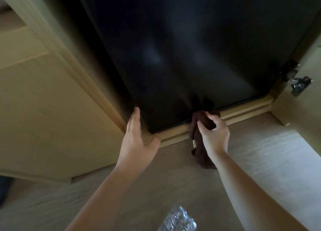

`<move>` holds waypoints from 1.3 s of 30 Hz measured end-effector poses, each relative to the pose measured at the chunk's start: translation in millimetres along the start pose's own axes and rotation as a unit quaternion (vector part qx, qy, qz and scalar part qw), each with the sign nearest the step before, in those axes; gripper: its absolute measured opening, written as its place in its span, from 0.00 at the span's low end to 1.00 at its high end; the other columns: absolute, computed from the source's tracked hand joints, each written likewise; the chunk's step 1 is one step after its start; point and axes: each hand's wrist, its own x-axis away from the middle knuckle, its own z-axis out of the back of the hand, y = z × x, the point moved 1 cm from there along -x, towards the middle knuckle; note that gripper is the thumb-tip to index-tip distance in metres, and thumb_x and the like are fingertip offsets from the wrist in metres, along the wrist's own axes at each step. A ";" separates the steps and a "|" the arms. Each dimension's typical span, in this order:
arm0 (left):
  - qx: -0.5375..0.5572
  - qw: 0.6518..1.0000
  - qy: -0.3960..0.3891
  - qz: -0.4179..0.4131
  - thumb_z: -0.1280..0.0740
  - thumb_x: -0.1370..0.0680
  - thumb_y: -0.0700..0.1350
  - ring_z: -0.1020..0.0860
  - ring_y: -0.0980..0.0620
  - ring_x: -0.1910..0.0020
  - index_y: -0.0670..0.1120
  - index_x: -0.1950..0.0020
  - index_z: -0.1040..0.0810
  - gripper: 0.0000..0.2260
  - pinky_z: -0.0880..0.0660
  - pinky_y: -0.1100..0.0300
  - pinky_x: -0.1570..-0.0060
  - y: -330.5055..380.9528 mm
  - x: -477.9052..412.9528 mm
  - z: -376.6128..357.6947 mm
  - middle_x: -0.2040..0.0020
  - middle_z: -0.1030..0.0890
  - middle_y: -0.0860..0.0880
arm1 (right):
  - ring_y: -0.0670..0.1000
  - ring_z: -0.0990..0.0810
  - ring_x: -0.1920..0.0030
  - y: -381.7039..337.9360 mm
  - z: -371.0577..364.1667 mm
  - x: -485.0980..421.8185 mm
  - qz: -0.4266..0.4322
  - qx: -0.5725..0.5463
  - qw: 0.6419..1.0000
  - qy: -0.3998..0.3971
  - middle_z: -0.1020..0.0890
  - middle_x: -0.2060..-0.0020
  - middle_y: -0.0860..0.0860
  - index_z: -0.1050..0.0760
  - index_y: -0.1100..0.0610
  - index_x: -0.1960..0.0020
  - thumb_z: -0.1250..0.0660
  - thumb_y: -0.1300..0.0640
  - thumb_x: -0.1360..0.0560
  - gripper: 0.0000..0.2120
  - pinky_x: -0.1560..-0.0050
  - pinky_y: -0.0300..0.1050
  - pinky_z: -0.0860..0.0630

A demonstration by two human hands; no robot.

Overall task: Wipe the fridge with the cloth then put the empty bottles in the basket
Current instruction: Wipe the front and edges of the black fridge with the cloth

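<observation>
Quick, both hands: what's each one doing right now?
Left hand: open, resting against the fridge corner.
Right hand: gripping the cloth.

Left arm: bare forearm enters at 7 o'clock and runs up toward 1 o'clock.
Left hand [139, 135]: fingers straight and together, pointing to 12 o'clock; thumb spread toward 3 o'clock; palm seemingly pressed flat.
Right arm: bare forearm enters at 5 o'clock and reaches toward 11 o'clock.
Right hand [214, 131]: fingers curled, gripping a dark cloth [203, 159]; at 3 o'clock of the left hand, apart.
</observation>
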 end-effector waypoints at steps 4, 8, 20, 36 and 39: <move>-0.011 1.000 0.001 -0.003 0.33 0.26 0.45 0.40 0.51 0.29 0.55 0.25 0.54 0.37 0.39 0.52 0.31 1.9 1.4 -0.5 0.25 0.45 0.56 | 0.49 0.23 0.51 -8.4 -24.3 25.3 0.036 0.034 0.998 -0.043 0.21 0.50 0.53 0.22 0.52 0.45 0.29 0.54 0.31 0.14 0.53 0.28 0.33; -0.032 0.999 0.015 0.000 0.33 0.26 0.45 0.35 0.47 0.32 0.54 0.25 0.54 0.37 0.34 0.47 0.36 5.7 2.1 -2.6 0.25 0.44 0.55 | 0.49 0.23 0.51 -18.4 -44.9 43.9 0.064 0.034 0.992 -0.102 0.21 0.51 0.53 0.21 0.55 0.48 0.27 0.55 0.32 0.13 0.54 0.22 0.39; -0.032 0.999 0.030 0.022 0.32 0.26 0.46 0.47 0.59 0.29 0.56 0.26 0.60 0.41 0.44 0.63 0.37 8.1 -0.8 -17.4 0.24 0.51 0.56 | 0.44 0.25 0.49 9.9 29.1 -24.8 0.019 0.000 1.000 -0.016 0.22 0.50 0.49 0.22 0.48 0.45 0.28 0.55 0.32 0.16 0.49 0.24 0.37; -0.094 0.993 0.073 0.011 0.34 0.26 0.45 0.45 0.52 0.28 0.51 0.25 0.58 0.40 0.41 0.54 0.32 16.0 12.3 -23.1 0.24 0.49 0.52 | 0.40 0.25 0.56 -4.8 85.5 -34.6 -0.031 -0.035 0.997 0.056 0.22 0.51 0.47 0.23 0.54 0.43 0.29 0.58 0.30 0.16 0.61 0.21 0.33; -0.113 0.990 0.084 -0.012 0.34 0.26 0.45 0.46 0.52 0.28 0.47 0.25 0.55 0.37 0.43 0.58 0.34 17.7 26.8 -31.1 0.25 0.48 0.50 | 0.40 0.26 0.52 -15.3 86.4 -15.0 -0.026 -0.021 0.999 0.024 0.23 0.52 0.43 0.24 0.52 0.42 0.29 0.56 0.30 0.16 0.53 0.28 0.34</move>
